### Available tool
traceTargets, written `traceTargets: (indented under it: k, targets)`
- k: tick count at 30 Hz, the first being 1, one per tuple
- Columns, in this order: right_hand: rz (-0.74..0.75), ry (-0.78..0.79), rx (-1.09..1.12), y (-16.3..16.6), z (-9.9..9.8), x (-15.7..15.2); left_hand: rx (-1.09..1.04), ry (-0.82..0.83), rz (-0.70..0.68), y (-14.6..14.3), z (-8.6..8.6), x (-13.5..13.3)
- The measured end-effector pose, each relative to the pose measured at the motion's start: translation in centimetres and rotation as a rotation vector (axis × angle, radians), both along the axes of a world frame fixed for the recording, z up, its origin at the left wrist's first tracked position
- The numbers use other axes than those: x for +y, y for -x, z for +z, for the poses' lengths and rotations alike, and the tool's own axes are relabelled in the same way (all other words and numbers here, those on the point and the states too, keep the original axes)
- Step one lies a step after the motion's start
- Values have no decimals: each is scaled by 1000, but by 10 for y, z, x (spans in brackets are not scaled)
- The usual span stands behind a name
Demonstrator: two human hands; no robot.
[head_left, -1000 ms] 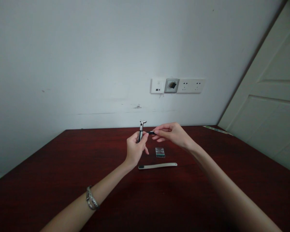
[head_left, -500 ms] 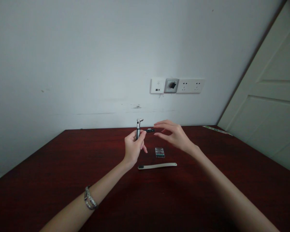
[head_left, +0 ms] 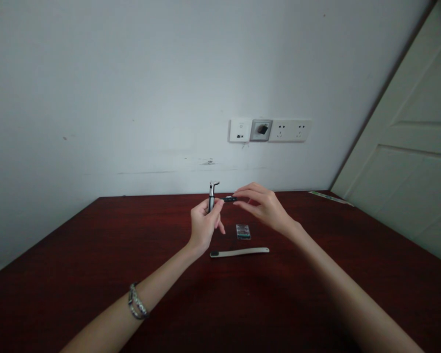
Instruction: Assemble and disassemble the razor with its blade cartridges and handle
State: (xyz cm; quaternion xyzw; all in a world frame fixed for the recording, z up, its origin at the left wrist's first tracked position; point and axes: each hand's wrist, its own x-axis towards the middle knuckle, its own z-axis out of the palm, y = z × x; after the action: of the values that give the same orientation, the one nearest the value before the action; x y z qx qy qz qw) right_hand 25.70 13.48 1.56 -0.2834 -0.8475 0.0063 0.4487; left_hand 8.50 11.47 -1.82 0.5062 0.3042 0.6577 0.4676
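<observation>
My left hand (head_left: 205, 219) is closed around an upright razor handle (head_left: 211, 198), black and grey with a shiny metal top that bends to the right. Between its thumb and fingers it also pinches the near end of a small black razor cartridge (head_left: 228, 199) with a pale strip. My right hand (head_left: 262, 203) has its thumb and fingertips at the cartridge's other end, closed on it. Below the hands lies a clear plastic case (head_left: 243, 232) with dark pieces in it. Nearer me is a thin pale stick (head_left: 240, 252) with a dark left end, like a toothbrush.
The dark red table (head_left: 113, 255) reaches to a white wall with a row of sockets (head_left: 288, 131) and a black plug (head_left: 262, 129). A flat patterned strip (head_left: 330, 197) lies at the far right edge, near a pale panelled door (head_left: 407, 147).
My right hand's fingertips have closed in on the cartridge's free end, which they stood just off before. My left hand has shifted slightly right with the razor handle.
</observation>
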Motion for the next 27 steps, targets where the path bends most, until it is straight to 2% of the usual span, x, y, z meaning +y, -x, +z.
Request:
traceTargets:
  k: [12,20,27]
  targets:
    - [29,-65,19,-2,2,3,-17,-20,6,1,-3,1]
    - [29,-32,97,-1,1,2,-35,-62,37,1,-3,0]
    - [42,-8,35,4,5,-4,66,-15,102,2,-3,1]
